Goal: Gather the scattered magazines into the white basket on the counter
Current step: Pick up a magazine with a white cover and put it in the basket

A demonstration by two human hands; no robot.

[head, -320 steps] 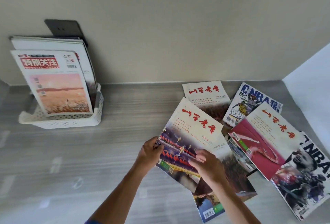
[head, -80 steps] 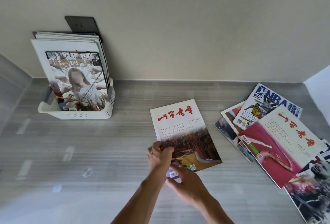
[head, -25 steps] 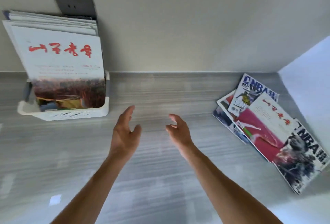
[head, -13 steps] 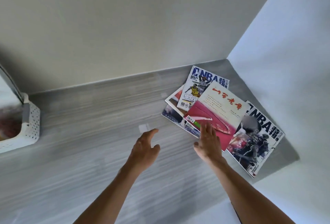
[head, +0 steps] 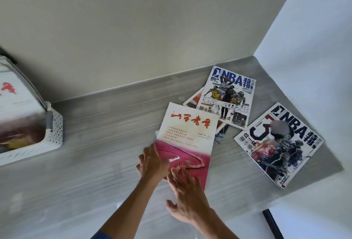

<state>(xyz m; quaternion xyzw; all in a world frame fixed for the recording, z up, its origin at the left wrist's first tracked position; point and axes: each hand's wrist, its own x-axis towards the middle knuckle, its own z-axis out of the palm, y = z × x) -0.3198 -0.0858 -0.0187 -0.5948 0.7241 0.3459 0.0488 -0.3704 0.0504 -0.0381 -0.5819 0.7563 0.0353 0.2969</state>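
I see a grey counter [head: 106, 124] running to a corner. The white basket [head: 51, 134], already stuffed with upright magazines, sits far left of the red-and-white magazine [head: 187, 139], my landmark. That magazine lies mid-counter. The left hand [head: 152, 160] curls round its lower-left edge, gripping it. The right hand [head: 187, 195] rests spread and flat on its bottom edge, fingers open, clasping nothing. Behind the landmark lies an NBA magazine [head: 228, 98] atop others; to its right, apart, a second NBA magazine [head: 280, 143].

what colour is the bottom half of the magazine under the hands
Deep pinkish red, below a cream top half with red lettering on the magazine; the head view shows it.
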